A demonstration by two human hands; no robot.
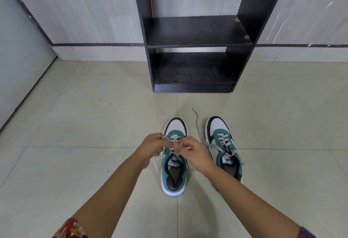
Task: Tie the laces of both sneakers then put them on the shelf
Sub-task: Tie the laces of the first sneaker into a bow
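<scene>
Two teal, white and black sneakers stand side by side on the tiled floor, toes pointing at the shelf. Over the left sneaker (174, 177) my left hand (153, 145) pinches a loop of its white lace, and my right hand (194, 155) grips another part of the same lace just beside it. The right sneaker (219, 130) sits untouched, its laces loose, one end trailing forward over the floor (196, 122). The black shelf (195, 36) stands ahead against the wall with bare boards.
Pale floor tiles (94, 124) spread around the shoes. A grey door (17, 58) is at the left, and a light panelled wall (84, 11) runs behind the shelf.
</scene>
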